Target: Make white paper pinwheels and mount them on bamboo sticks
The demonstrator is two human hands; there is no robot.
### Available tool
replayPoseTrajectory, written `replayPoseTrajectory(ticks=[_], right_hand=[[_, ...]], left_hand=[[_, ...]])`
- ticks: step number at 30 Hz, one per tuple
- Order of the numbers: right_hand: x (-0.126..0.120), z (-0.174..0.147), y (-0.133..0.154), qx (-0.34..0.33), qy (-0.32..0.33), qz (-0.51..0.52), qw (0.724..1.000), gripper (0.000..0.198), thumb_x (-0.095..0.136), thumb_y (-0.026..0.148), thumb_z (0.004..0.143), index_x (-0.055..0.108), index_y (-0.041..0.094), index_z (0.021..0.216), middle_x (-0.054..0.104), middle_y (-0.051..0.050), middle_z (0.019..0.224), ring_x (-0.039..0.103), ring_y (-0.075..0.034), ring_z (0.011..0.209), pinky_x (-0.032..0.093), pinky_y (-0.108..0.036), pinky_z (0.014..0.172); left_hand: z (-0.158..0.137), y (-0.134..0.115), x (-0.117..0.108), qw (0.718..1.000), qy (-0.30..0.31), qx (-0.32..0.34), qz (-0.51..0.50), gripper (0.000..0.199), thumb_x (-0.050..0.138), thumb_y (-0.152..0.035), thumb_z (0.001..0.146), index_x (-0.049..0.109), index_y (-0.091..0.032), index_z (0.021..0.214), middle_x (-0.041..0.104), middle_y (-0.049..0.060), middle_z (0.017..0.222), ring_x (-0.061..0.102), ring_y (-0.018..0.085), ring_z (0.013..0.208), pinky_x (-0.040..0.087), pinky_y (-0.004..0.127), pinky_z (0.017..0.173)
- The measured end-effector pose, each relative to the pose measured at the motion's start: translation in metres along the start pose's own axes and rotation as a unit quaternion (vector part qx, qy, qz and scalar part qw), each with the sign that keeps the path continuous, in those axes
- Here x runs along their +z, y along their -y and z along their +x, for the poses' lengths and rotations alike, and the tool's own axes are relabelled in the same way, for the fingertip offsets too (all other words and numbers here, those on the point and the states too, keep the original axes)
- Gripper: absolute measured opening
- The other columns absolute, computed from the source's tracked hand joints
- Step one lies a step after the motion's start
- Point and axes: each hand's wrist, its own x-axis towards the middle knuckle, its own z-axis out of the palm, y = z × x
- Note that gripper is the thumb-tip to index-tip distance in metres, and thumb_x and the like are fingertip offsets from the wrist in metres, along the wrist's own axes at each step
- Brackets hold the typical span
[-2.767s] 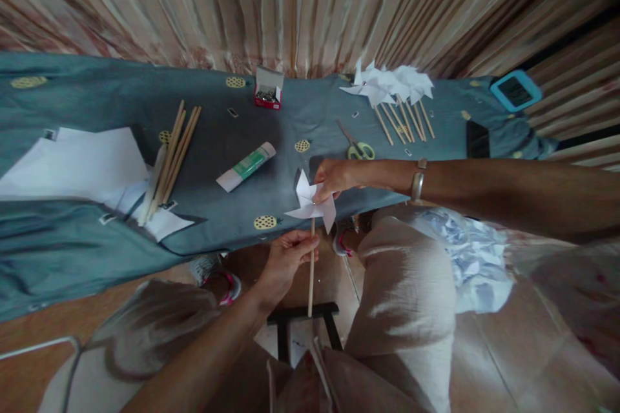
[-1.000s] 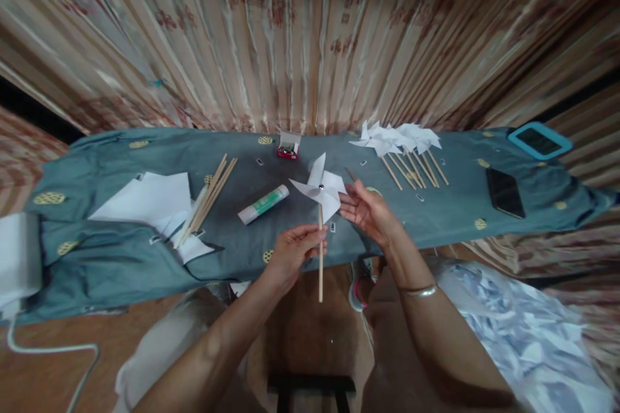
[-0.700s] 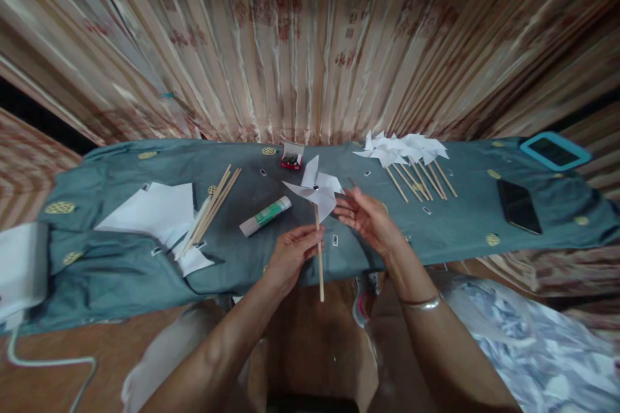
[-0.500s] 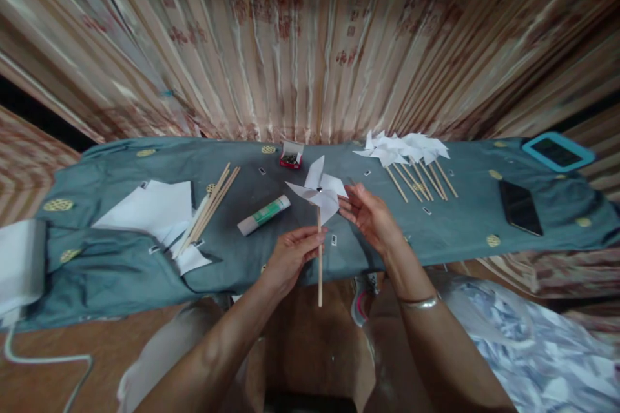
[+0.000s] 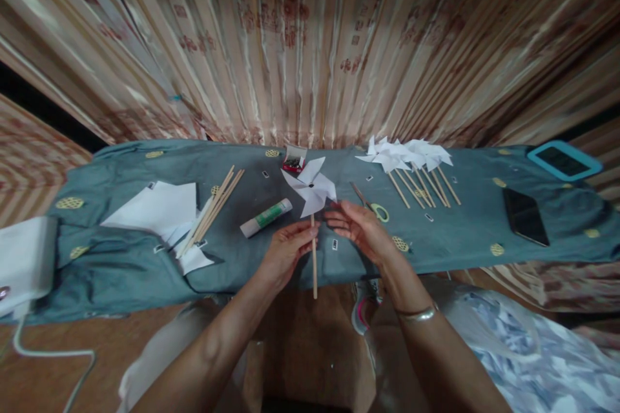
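Observation:
A white paper pinwheel on a wooden stick stands upright in front of me, a dark pin at its centre. My left hand pinches the stick just below the blades. To the right of the blades is my right hand, its fingers apart and holding nothing, the fingertips close to the lower right blade; whether they touch it I cannot tell. Behind the pinwheel lies a small red box of pins. A glue stick rests left of the pinwheel, and scissors with pale green handles lie beyond my right hand.
Several finished pinwheels lie at the back right. Further right are a black phone and a blue-framed tablet. On the left are paper sheets, loose sticks and a white device with a cable.
The pinwheel's blades have turned, and it has shifted slightly left. My right hand has moved down a little from the blade, uncovering the scissors. The whole view has shifted slightly.

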Motion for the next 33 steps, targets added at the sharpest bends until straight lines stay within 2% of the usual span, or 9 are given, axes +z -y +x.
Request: replayPoseTrajectory(ticks=[6,9,13,18,23,25,26,30,33], right_hand=[[0.010,-0.014,-0.008,0.032,0.155,-0.148,0.976,0.045,0.081,0.059,0.066,0.075,0.016,0.077,0.076,-0.005,0.073,0.060,-0.007,0.056,0.043,-0.017,0.050],[0.018,-0.018,-0.013,0.043,0.198,-0.190,0.961,0.046,0.082,0.059,0.063,0.073,0.015,0.070,0.072,-0.001,0.066,0.055,-0.005,0.051,0.038,-0.017,0.047],[0.025,-0.019,-0.016,0.049,0.210,-0.183,0.959,0.048,0.084,0.061,0.058,0.068,0.016,0.065,0.064,0.003,0.056,0.050,-0.004,0.046,0.035,-0.018,0.045],[0.028,-0.019,-0.014,0.035,0.200,-0.174,0.964,0.047,0.084,0.060,0.057,0.066,0.017,0.063,0.061,0.005,0.053,0.049,-0.005,0.045,0.034,-0.018,0.045],[0.023,-0.019,-0.008,0.031,0.200,-0.197,0.959,0.046,0.082,0.060,0.060,0.068,0.017,0.065,0.067,0.002,0.058,0.048,-0.005,0.047,0.033,-0.019,0.045],[0.014,-0.015,-0.003,0.005,0.175,-0.206,0.963,0.045,0.080,0.060,0.063,0.069,0.017,0.067,0.070,0.000,0.063,0.048,-0.006,0.048,0.033,-0.020,0.045],[0.009,-0.013,0.001,-0.019,0.139,-0.205,0.969,0.044,0.080,0.060,0.063,0.069,0.017,0.066,0.070,-0.001,0.063,0.046,-0.006,0.047,0.033,-0.021,0.045],[-0.009,0.000,0.012,-0.163,-0.070,-0.151,0.972,0.038,0.084,0.054,0.059,0.070,0.021,0.072,0.071,0.000,0.068,0.054,-0.010,0.056,0.043,-0.024,0.054],[-0.012,0.007,0.014,-0.197,-0.114,-0.104,0.968,0.041,0.088,0.048,0.053,0.071,0.023,0.080,0.072,0.001,0.073,0.061,-0.012,0.067,0.049,-0.026,0.068]], left_hand=[[0.005,-0.007,-0.002,0.999,-0.019,0.032,-0.008,0.047,0.098,-0.035,0.037,0.078,-0.013,0.074,0.070,0.001,0.069,0.059,0.008,0.061,0.048,0.020,0.064],[0.007,-0.007,-0.003,0.999,-0.019,0.046,-0.007,0.043,0.096,-0.034,0.040,0.077,-0.013,0.073,0.066,-0.001,0.062,0.054,0.007,0.056,0.044,0.020,0.058],[0.007,-0.005,-0.002,0.999,-0.018,0.046,0.003,0.041,0.095,-0.033,0.042,0.077,-0.014,0.074,0.065,-0.001,0.061,0.052,0.007,0.053,0.040,0.021,0.054],[0.006,-0.004,-0.003,0.999,-0.018,0.039,-0.003,0.043,0.095,-0.037,0.044,0.077,-0.013,0.075,0.066,-0.001,0.063,0.054,0.008,0.054,0.043,0.022,0.056],[0.005,-0.004,-0.006,0.999,-0.013,0.039,-0.003,0.039,0.094,-0.034,0.048,0.077,-0.013,0.077,0.068,0.000,0.066,0.057,0.008,0.058,0.046,0.021,0.060],[0.004,-0.004,-0.007,0.999,-0.016,0.033,0.000,0.037,0.094,-0.031,0.049,0.077,-0.013,0.077,0.070,0.001,0.069,0.059,0.009,0.063,0.048,0.021,0.063],[0.003,-0.004,-0.006,1.000,-0.014,0.028,0.003,0.037,0.094,-0.031,0.049,0.077,-0.013,0.078,0.070,0.002,0.070,0.060,0.009,0.064,0.048,0.021,0.065],[-0.001,-0.001,-0.005,0.999,0.014,0.004,0.030,0.038,0.094,-0.032,0.050,0.079,-0.013,0.078,0.069,0.002,0.070,0.057,0.007,0.061,0.048,0.020,0.063],[-0.003,0.003,-0.004,0.998,0.029,-0.015,0.046,0.038,0.095,-0.033,0.048,0.079,-0.014,0.077,0.070,0.002,0.069,0.057,0.007,0.061,0.048,0.019,0.061]])
